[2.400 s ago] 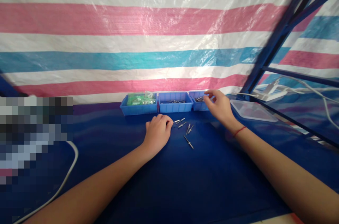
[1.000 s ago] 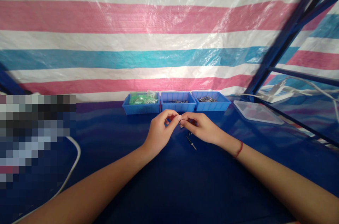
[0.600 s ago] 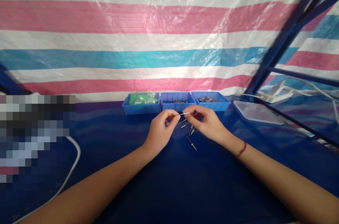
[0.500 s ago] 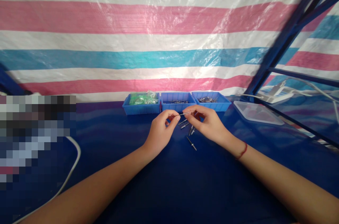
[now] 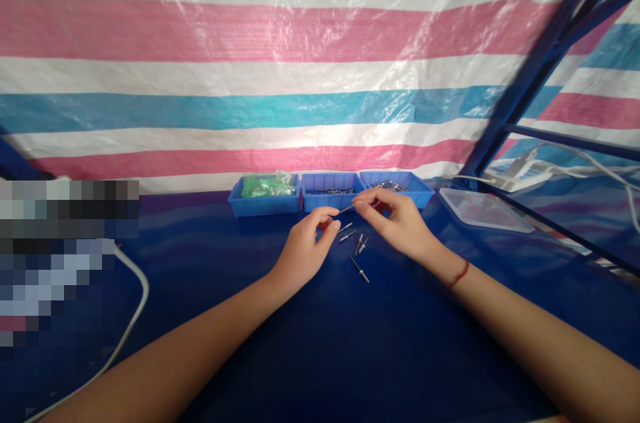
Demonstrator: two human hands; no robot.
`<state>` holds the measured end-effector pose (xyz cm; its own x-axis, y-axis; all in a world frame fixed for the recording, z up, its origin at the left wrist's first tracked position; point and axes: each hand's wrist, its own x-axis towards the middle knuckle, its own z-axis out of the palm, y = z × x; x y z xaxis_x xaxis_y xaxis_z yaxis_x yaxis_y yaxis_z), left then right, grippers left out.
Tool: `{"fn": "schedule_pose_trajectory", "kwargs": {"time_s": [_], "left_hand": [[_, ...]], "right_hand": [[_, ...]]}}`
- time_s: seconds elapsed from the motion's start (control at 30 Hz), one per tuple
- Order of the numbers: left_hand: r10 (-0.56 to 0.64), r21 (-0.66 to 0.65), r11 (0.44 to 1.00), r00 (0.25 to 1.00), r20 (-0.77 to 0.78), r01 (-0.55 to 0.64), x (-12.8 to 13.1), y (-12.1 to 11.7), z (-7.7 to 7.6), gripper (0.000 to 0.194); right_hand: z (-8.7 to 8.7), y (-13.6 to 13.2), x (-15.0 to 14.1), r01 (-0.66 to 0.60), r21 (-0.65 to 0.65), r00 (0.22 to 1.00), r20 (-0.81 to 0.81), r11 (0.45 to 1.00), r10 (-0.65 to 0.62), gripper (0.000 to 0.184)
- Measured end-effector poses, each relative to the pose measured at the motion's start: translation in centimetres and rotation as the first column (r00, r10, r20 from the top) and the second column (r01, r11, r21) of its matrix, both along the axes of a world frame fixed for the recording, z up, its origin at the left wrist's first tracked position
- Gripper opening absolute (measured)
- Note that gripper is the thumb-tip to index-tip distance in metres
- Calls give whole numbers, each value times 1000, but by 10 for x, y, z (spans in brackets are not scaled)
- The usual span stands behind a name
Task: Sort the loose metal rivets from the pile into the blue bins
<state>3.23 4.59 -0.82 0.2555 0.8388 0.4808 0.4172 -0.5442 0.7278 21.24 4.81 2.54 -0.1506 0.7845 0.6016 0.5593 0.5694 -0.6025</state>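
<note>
My right hand (image 5: 393, 216) pinches a thin pop rivet (image 5: 347, 208) between thumb and forefinger, above the table in front of the trays. The rivet's other end reaches to the forefinger tip of my left hand (image 5: 307, 243). That hand's thumb and forefinger are parted, with a gap between them. Below the hands, several pop rivets (image 5: 349, 236) lie loose on the dark blue table (image 5: 300, 350). One longer rivet with a dark stem (image 5: 360, 270) is closest to me.
Three blue trays stand in a row at the back: one with green plastic bags (image 5: 265, 186), a middle tray (image 5: 331, 204) and a right tray (image 5: 420, 191) with metal pieces. A clear plastic lid (image 5: 485, 211), power strip (image 5: 525, 173) and blue frame (image 5: 520, 90) are right; a white cable (image 5: 143, 290) left.
My left thumb and forefinger have come apart from their pinch on the rivet. My right hand has shifted slightly up and right with it, uncovering more of the loose rivets.
</note>
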Motion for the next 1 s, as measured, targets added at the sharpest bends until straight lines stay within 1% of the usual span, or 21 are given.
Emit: {"fn": "schedule_pose_trajectory", "kwargs": {"time_s": [0.07, 0.1, 0.17, 0.2, 0.23, 0.3, 0.37, 0.4, 0.47, 0.53, 0.63, 0.8, 0.9, 1.0], "left_hand": [[6, 32, 999, 997, -73, -4, 1, 0, -2, 20], [2, 48, 999, 992, -129, 4, 1, -1, -2, 18], [-4, 76, 997, 963, -268, 25, 1, -2, -3, 18], [-2, 90, 995, 941, -340, 35, 2, -3, -4, 19], [1, 103, 994, 915, -403, 44, 2, -5, -4, 21], [8, 127, 990, 872, -489, 62, 2, -7, -5, 24], [11, 142, 987, 849, -528, 75, 2, -8, -6, 25], [13, 145, 986, 846, -533, 76, 2, -8, -6, 25], [20, 145, 987, 848, -530, 68, 1, -8, -7, 26], [25, 134, 990, 852, -523, 53, 1, -7, -7, 26], [28, 105, 994, 852, -523, 32, 0, -6, -7, 26], [49, 86, 996, 863, -503, -6, -2, -5, -8, 28], [51, 93, 996, 919, -391, -15, -3, -3, -8, 27], [44, 82, 996, 984, -173, -30, -3, 3, -8, 24]], "right_hand": [[0, 11, 12, 134, 40, 990, -57, 990, -132, 19], [0, 17, 19, 217, 56, 973, -86, 975, -212, 20], [-1, 29, 35, 371, 85, 925, -127, 925, -359, 23], [-2, 34, 43, 432, 106, 899, -126, 896, -419, 24], [-4, 39, 51, 479, 127, 877, -92, 868, -471, 24], [-9, 47, 63, 517, 160, 844, 71, 841, -532, 26], [-15, 51, 70, 525, 186, 796, 237, 830, -557, 29], [-17, 52, 71, 526, 202, 775, 288, 826, -563, 30], [-19, 52, 70, 519, 240, 758, 314, 820, -571, 31], [-17, 48, 64, 488, 263, 777, 304, 832, -551, 29], [-12, 40, 49, 408, 261, 832, 289, 875, -474, 24], [-9, 23, 21, 214, 205, 903, 333, 955, -273, 19], [-11, 15, 10, 55, 125, 934, 345, 991, -96, 18], [-13, 9, 3, -54, 16, 950, 309, 998, 46, 22]]}}
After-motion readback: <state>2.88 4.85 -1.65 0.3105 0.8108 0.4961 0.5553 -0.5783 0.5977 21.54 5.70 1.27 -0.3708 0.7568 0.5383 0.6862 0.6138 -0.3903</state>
